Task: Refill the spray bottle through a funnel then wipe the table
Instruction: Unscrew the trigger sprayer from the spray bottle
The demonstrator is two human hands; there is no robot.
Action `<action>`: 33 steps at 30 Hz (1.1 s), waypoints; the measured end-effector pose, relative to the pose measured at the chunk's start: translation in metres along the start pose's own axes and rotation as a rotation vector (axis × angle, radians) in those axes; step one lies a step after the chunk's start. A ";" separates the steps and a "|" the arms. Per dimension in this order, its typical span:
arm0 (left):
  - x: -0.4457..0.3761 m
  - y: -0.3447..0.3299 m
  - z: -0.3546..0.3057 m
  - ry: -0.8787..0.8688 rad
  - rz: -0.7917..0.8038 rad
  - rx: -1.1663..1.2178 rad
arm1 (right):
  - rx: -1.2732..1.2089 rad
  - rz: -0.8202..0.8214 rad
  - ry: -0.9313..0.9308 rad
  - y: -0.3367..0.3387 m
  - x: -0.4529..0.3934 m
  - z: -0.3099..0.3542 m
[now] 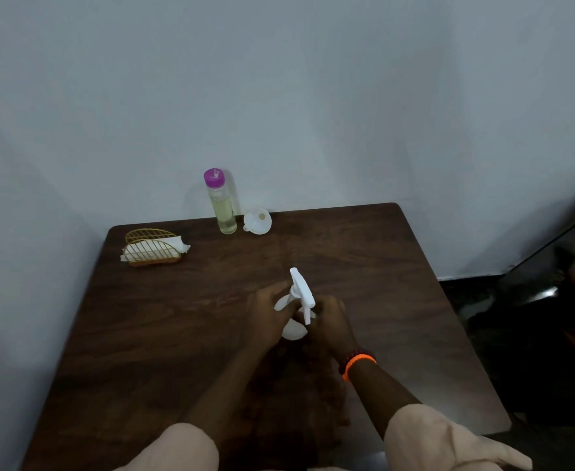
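- Spray bottle [294,312] body mostly hidden btwn both hands; only white trigger head, neck and bits of the white body show. Dim light, so whether the head is screwed on or loose is hard to tell.
- Left hand [268,317] wraps the bottle's left side, fingers curled round the body, thumb up near the neck.
- Right hand [330,322] closed around the bottle's right side just below the trigger head; fingertips hidden behind it. Orange wristband [359,365] w/ a dark bead band beside it on that wrist.
- Both forearms reach in from near edge, beige sleeves [425,433] cut off by frame bottom.
- Bottle sits mid-table on dark wood table [398,300], upright, nozzle pointing far.
- Far edge: clear refill bottle [223,205] w/ purple cap, pale yellowish liquid; white funnel [258,220] just right of it, apart.
- Far left: gold wire napkin holder [151,248] w/ white tissues.
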State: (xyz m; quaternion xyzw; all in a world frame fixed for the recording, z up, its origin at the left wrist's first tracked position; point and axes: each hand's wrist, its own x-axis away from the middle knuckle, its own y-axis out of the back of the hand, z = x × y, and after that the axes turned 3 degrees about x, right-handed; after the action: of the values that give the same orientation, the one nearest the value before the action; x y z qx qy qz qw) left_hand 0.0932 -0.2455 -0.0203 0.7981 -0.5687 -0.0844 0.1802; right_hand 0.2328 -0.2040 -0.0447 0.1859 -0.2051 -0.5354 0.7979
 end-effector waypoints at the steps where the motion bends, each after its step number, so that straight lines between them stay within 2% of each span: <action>1: 0.000 0.002 -0.007 -0.026 0.019 0.008 | 0.004 -0.004 -0.006 0.001 0.001 0.001; 7: -0.017 0.023 -0.048 -0.296 0.088 -0.025 | -0.015 -0.021 -0.057 0.000 -0.002 -0.001; 13: -0.021 0.036 -0.101 -0.415 0.145 0.000 | 0.004 -0.001 0.026 -0.003 -0.001 -0.004; 17: -0.024 0.040 -0.128 -0.521 0.278 -0.061 | 0.033 -0.008 -0.001 -0.006 -0.003 -0.010; 21: -0.025 0.036 -0.142 -0.623 0.410 -0.137 | 0.032 0.015 -0.107 -0.010 -0.006 -0.018; 26: -0.022 0.021 -0.157 -0.715 0.531 -0.285 | 0.020 0.031 -0.176 -0.013 -0.009 -0.022; 33: -0.028 0.013 -0.191 -0.741 0.655 -0.381 | 0.026 0.027 -0.048 -0.008 -0.008 -0.017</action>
State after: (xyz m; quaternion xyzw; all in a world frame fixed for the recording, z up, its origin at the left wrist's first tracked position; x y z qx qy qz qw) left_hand 0.1375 -0.1867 0.1584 0.4485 -0.7883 -0.4020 0.1261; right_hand 0.2329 -0.1981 -0.0639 0.1806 -0.2335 -0.5262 0.7975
